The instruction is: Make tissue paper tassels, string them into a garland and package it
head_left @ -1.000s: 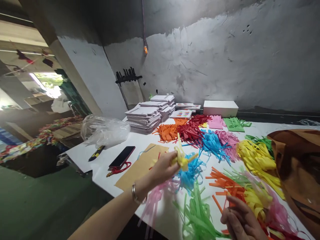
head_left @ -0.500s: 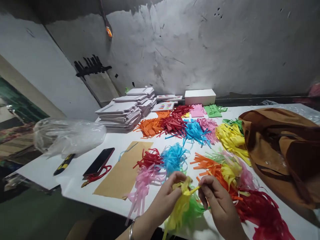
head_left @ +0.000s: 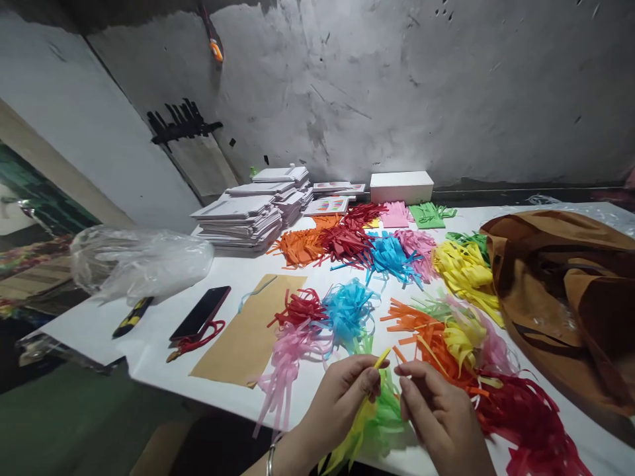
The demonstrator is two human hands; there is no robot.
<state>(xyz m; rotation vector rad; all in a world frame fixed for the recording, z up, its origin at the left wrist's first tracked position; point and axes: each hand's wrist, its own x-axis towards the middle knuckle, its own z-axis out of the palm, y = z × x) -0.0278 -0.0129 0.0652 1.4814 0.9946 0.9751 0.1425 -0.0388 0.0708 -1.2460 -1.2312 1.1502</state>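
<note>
My left hand is closed around a yellow paper tassel. Its narrow twisted tip pokes up between thumb and forefinger, and the fringe hangs below the hand. A short way to the right, my right hand is bent with thumb and forefinger close together; whatever they pinch, if anything, is too small to make out. Green fringe lies behind and beneath the hands. Beside my left hand are pink fringe, red fringe and blue fringe. Orange fringe spreads beyond my right hand.
A brown cloth bag stands at the right, near dark red fringe. On the left are a phone, a brown paper sheet, a yellow-black cutter and a plastic bag. White stacks and a white box stand behind.
The yellow tassel's top, earlier loose and stretched between both hands, is now a narrow tip in my left hand. My right fingers have come off the yellow strip.
</note>
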